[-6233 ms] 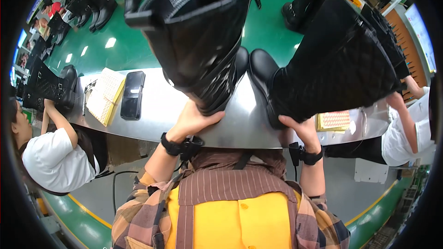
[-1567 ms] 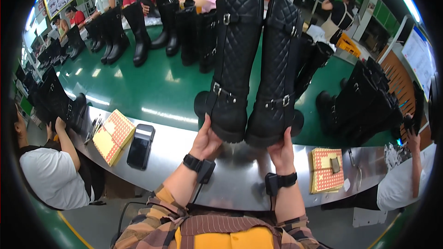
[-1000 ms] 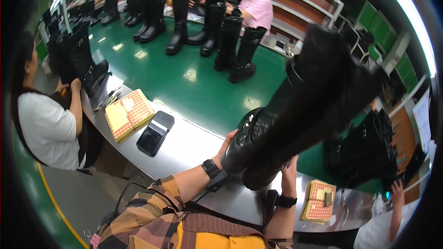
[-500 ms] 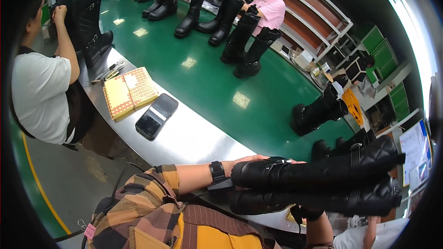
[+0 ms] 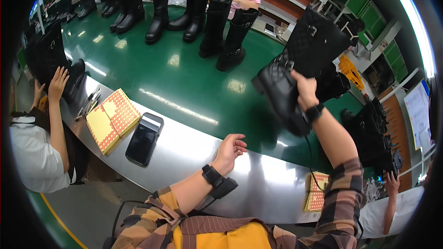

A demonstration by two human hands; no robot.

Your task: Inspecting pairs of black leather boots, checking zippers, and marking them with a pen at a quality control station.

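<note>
Away goes the quilted black boot (image 5: 302,48), swung from beside the near edge half a second ago to a spot over the right part of the green counter (image 5: 184,80), and the left hand (image 5: 229,153) has let go! Right hand (image 5: 305,91) has it now, fingers wrapped firmly round the ankle, the shaft leaning up and to the right; whether the sole touches the counter, I can't tell. That left hand hangs above the metal strip along the near edge, fingers loosely curled, holding nothing. Further left on the strip sits a black phone (image 5: 144,139), just beside a yellow patterned bundle (image 5: 113,120). Black boots (image 5: 158,11) line the counter's far edge.
</note>
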